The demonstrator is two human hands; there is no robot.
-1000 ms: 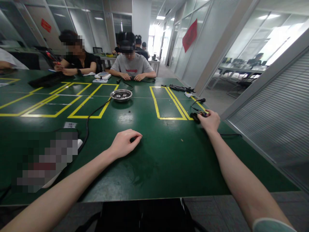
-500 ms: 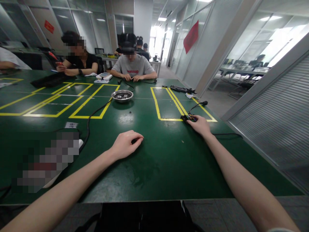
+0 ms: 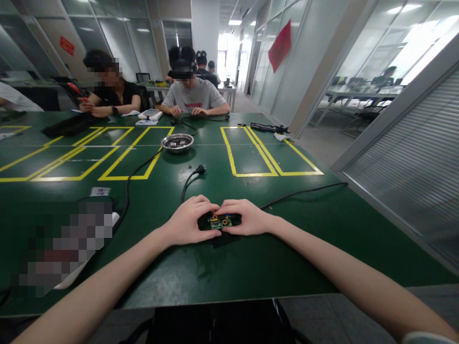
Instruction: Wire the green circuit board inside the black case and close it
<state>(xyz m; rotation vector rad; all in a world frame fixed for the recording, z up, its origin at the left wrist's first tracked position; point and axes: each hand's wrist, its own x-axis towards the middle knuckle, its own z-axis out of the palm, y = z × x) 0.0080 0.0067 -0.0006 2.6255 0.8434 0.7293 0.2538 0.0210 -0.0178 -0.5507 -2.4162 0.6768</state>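
Observation:
A green circuit board (image 3: 220, 223) with yellow ring coils sits in a black casing near the middle of the table, like an opened power adapter. My left hand (image 3: 187, 221) curls round its left side, thumb in front and fingers behind. From the other side my right hand (image 3: 250, 218) grips it the same way, and the fingertips of both hands almost meet. The fingers hide much of the casing. A black lead with a plug (image 3: 200, 169) lies behind my left hand, and a black cable (image 3: 304, 192) runs off to the right from behind my right hand.
Beyond my hands stands a metal bowl (image 3: 177, 143) with small metal parts in it. Yellow tape (image 3: 254, 175) marks rectangles on the green table (image 3: 287, 267). Black parts (image 3: 268, 128) lie far right, a blurred power strip (image 3: 77, 243) on the left. Two people sit opposite.
My right hand has brought the circuit board in its casing, with its cables, from the right taped area to the middle. My left hand has closed round its left side.

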